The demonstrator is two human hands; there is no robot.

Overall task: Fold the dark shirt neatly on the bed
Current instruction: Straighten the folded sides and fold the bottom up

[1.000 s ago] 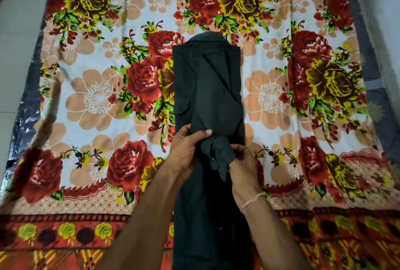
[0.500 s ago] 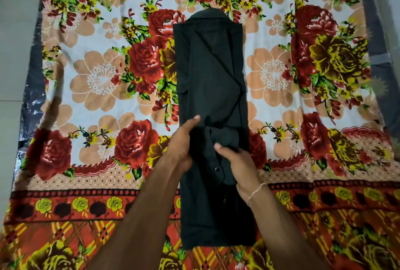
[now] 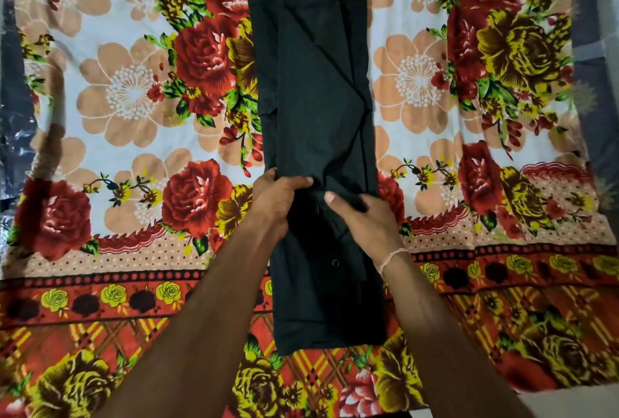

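The dark shirt [image 3: 311,109] lies lengthwise down the middle of the bed as a long narrow strip, collar at the far end, hem near me. Its sides and sleeves are folded inward. My left hand [image 3: 278,200] grips the strip's left edge about halfway down, thumb across the top of the cloth. Close beside it, my right hand [image 3: 361,216] pinches a folded sleeve end at the strip's middle. A small button shows below the hands.
The floral bedsheet [image 3: 134,92] with red and yellow roses covers the bed. A dark mattress edge [image 3: 593,49] shows at the right, and a shiny plastic-covered edge [image 3: 13,156] at the left. Pale floor lies at the bottom right corner.
The raised sleeve end has been laid down flatter on the strip. Both hands have stayed at the middle of the shirt. The view has moved closer, and the hem now shows.
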